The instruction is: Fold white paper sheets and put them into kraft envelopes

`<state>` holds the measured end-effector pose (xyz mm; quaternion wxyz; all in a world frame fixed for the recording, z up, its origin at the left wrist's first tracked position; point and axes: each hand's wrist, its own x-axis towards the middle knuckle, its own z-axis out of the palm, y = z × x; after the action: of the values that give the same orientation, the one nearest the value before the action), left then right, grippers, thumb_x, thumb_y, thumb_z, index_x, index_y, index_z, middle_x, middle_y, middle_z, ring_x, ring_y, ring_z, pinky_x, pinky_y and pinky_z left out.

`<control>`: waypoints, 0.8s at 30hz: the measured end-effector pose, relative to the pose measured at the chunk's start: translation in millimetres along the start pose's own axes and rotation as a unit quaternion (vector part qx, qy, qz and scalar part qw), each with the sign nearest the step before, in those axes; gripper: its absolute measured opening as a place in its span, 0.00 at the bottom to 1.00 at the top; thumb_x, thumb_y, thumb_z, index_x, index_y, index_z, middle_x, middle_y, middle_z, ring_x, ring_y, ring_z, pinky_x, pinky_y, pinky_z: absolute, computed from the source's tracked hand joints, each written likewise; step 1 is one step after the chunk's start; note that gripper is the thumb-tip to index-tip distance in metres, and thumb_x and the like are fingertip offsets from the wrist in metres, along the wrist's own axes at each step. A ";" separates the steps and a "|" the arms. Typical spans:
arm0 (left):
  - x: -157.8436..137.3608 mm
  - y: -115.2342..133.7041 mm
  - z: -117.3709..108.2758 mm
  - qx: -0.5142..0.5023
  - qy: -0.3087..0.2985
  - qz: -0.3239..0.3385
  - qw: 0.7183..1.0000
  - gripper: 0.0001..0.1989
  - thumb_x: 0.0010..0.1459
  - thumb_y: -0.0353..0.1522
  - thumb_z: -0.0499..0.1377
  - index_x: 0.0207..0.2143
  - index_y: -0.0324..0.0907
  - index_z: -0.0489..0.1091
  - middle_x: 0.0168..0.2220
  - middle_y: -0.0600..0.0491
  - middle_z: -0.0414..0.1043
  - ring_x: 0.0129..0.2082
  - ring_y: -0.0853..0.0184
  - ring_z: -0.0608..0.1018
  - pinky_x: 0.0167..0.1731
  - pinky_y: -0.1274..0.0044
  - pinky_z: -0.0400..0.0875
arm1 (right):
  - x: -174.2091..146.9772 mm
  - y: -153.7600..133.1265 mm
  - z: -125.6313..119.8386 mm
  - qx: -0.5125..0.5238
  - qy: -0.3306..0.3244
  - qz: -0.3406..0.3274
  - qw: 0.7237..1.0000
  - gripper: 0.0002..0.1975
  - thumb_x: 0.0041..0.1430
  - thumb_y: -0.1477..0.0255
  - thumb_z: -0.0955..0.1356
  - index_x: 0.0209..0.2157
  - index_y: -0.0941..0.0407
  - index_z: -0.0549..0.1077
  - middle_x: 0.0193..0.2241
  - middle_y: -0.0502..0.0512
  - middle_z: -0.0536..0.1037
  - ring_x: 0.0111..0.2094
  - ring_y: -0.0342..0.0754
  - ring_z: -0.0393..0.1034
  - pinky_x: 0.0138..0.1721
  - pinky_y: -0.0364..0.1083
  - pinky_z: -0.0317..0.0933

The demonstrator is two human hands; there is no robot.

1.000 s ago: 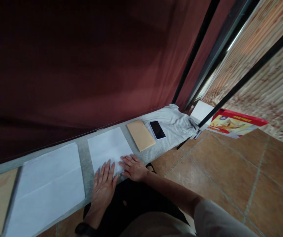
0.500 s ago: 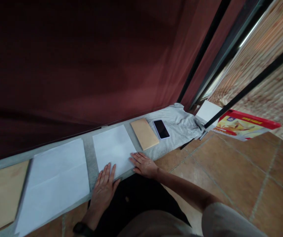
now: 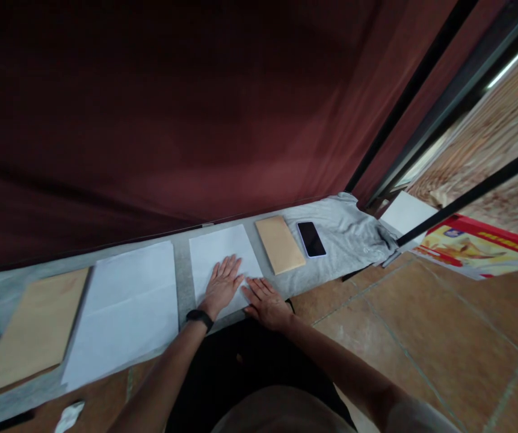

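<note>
White folded paper sheet [image 3: 222,258] lies on the grey counter [image 3: 184,282] under both palms: left hand [image 3: 223,284] flat and spread on it, right hand [image 3: 265,300] flat at its near corner. Beyond the right hand sit a tan envelope [image 3: 280,243] and a black phone [image 3: 311,239].

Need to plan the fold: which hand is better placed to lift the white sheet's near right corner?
Right hand, probably: it lies flat by that corner of the white sheet; left hand presses mid-sheet.
</note>
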<state>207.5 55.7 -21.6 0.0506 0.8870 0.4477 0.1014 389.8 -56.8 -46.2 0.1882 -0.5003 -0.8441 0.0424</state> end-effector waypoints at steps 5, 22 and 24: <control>-27.0 -26.1 6.2 0.009 0.027 -0.033 0.999 0.31 0.71 0.44 0.43 0.70 0.37 0.58 0.71 0.40 0.54 0.72 0.54 0.56 0.68 0.57 0.53 | -1.2 2.9 -4.4 0.010 -0.002 -0.010 1.000 0.30 0.71 0.59 0.65 0.68 0.59 0.62 0.69 0.67 0.59 0.70 0.58 0.53 0.70 0.61 0.49; -109.4 -23.2 -18.2 0.016 -0.049 0.015 0.999 0.27 0.69 0.41 0.51 0.68 0.48 0.62 0.70 0.45 0.57 0.71 0.54 0.59 0.69 0.55 0.50 | 6.1 7.3 -10.8 0.057 -0.018 0.021 0.998 0.28 0.66 0.63 0.69 0.65 0.56 0.67 0.68 0.64 0.64 0.66 0.58 0.59 0.68 0.61 0.51; -107.1 -22.9 -19.4 0.009 -0.055 0.010 0.998 0.25 0.69 0.37 0.50 0.66 0.47 0.64 0.69 0.45 0.60 0.70 0.55 0.61 0.69 0.56 0.52 | 7.2 8.1 -13.6 0.054 -0.016 0.013 0.998 0.28 0.66 0.64 0.69 0.65 0.56 0.67 0.67 0.64 0.65 0.66 0.58 0.60 0.68 0.61 0.51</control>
<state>123.3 -16.8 -21.2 0.0658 0.8962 0.4360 0.0486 398.3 -48.2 -33.7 0.2014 -0.4997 -0.8367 0.0984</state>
